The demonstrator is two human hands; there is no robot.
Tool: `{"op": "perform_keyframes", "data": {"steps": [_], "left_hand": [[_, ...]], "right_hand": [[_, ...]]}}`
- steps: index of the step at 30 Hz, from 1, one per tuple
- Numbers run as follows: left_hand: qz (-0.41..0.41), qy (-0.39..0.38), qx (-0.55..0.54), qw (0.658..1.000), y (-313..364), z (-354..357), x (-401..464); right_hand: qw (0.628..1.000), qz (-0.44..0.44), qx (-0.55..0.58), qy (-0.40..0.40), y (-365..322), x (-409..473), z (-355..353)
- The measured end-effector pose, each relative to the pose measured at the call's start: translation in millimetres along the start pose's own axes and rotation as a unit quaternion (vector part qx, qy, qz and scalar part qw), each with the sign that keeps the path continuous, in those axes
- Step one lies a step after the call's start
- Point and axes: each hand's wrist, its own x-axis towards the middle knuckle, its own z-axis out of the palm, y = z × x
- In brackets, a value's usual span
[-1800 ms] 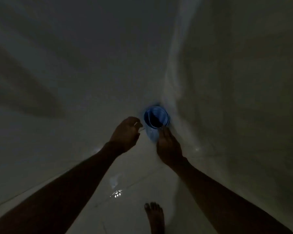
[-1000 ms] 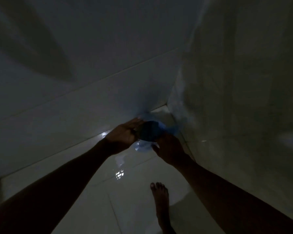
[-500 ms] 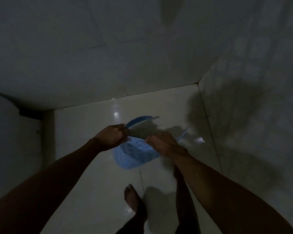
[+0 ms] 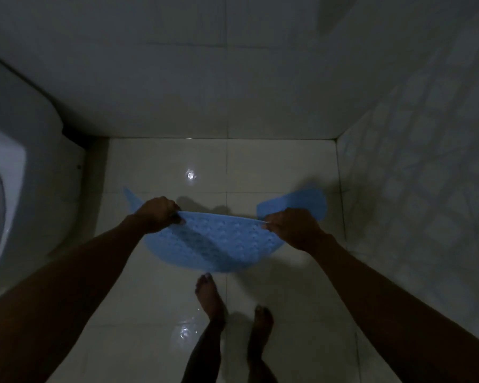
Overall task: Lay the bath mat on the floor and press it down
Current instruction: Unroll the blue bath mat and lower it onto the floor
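Observation:
A light blue rubber bath mat with a pattern of small holes hangs stretched between my two hands above the glossy white tiled floor. My left hand grips its upper edge on the left, and my right hand grips the same edge on the right. The middle of the mat sags in a curve toward my bare feet. Both ends curl up behind my hands. Whether the lowest part touches the floor is unclear in the dim light.
A white toilet stands at the left, close to my left arm. Tiled walls close the space at the back, and a patterned wall bounds the right. The floor is wet and reflective.
The mat was a rolled bundle in the corner; both hands picked it up, moved apart and unrolled it wide. The view tilted down toward the floor and toilet.

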Motion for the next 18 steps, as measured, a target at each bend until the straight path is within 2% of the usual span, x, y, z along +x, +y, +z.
{"op": "perform_keyframes", "data": {"steps": [2,4,9,13,15,18], "left_hand": [[-0.009,0.073,0.034,0.997,10.1,20.7,2.4],[-0.036,0.133,0.061,0.989,18.7,37.0,13.4],[-0.086,0.291,0.051,0.952,29.0,61.1,70.4],[-0.053,0.373,0.029,0.926,18.5,65.7,118.3],[-0.035,0.413,0.044,0.909,10.4,70.3,137.1],[-0.04,0.447,0.038,0.893,-6.2,112.7,172.2]], "right_hand": [[0.999,0.027,-0.033,0.013,8.9,3.6,15.0],[0.997,0.064,-0.008,0.045,26.4,23.0,33.0],[0.983,0.121,0.026,0.135,76.5,89.6,70.7],[0.956,0.093,0.11,0.257,99.2,132.3,90.8],[0.944,0.052,0.09,0.313,110.6,146.2,110.3],[0.933,0.016,0.017,0.359,124.5,167.6,172.4]]}}
